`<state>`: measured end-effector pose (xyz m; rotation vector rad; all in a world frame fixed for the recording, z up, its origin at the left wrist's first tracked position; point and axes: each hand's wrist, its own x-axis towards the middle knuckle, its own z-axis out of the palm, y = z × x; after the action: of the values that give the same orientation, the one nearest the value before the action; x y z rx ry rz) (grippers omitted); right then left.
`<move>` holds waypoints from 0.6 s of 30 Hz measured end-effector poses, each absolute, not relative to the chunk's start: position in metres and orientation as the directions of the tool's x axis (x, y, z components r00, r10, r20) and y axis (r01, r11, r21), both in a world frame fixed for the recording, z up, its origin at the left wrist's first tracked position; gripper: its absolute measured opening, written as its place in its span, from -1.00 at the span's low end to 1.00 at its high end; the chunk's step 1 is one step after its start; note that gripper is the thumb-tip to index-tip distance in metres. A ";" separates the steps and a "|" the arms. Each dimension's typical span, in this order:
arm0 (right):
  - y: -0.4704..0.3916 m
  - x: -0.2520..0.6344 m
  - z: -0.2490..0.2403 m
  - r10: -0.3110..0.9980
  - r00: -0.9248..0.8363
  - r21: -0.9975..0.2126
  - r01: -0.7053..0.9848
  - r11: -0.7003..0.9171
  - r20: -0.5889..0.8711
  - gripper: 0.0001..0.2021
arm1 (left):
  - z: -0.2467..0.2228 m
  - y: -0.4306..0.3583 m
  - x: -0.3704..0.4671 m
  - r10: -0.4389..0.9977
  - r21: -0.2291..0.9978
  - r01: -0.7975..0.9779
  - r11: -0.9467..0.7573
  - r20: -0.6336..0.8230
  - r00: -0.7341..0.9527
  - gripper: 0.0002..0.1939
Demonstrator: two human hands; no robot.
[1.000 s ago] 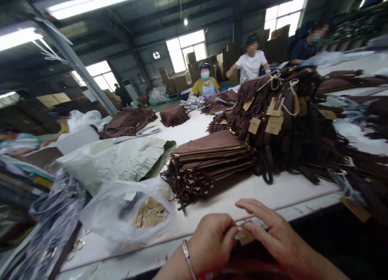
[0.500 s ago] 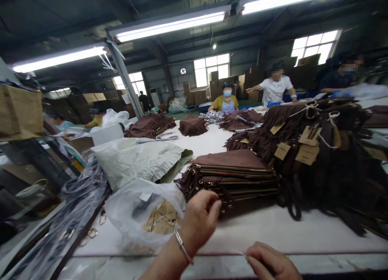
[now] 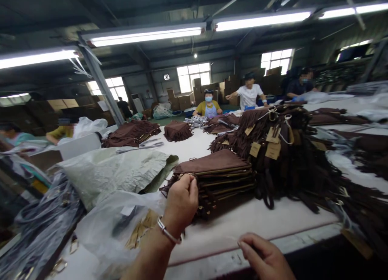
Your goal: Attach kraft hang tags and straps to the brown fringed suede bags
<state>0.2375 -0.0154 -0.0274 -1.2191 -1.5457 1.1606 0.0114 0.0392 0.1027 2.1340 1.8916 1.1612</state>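
Note:
My left hand, a bracelet at its wrist, is at the near left corner of the top brown bag. Its fingers are pinched together by the metal fitting there; the exact hold is partly hidden. That bag lies on a stack of brown zipped bags with fringes. Lower right, over the table's front edge, my right hand is closed in a pinch. A thin pale strand, seemingly a string, shows faintly at its fingertips.
A clear plastic bag with tan tags lies left of my left forearm. Behind it is a pale sack. A heap of fringed brown bags with hang tags rises at right. Co-workers are across the white table.
My left hand has moved forward onto the corner of the top bag and closed there. My right hand keeps its pinch. The view has turned to the right.

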 end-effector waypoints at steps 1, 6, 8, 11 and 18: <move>-0.012 0.239 -0.023 0.987 -0.150 -0.981 0.173 0.088 0.062 -0.60 | 0.103 0.031 0.022 0.887 0.562 0.775 -0.287 0.461 -0.006 -0.78; 0.004 0.243 -0.012 0.996 -0.060 -0.979 -0.192 -0.069 -0.058 -0.65 | 0.070 -0.001 0.064 0.950 0.763 0.575 -0.296 0.300 0.091 -0.81; 0.005 0.242 -0.012 0.994 -0.055 -0.944 -0.313 -0.103 -0.090 -0.68 | 0.053 -0.009 0.070 0.967 0.782 0.574 -0.245 0.238 0.089 -0.78; 0.002 0.240 -0.006 0.991 -0.106 -0.920 -0.374 -0.120 -0.086 -0.71 | 0.040 -0.018 0.072 0.973 0.762 0.606 -0.229 0.202 0.114 -0.71; 0.014 0.235 0.018 0.912 -0.402 -0.871 -0.419 -0.257 -0.076 -0.70 | 0.043 -0.021 0.083 0.922 0.675 0.629 -0.386 0.262 0.285 -0.73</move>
<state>0.2353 0.0135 0.0180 -0.7494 -1.0021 1.8067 0.0830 -0.0206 0.0432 2.1148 1.3899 0.8826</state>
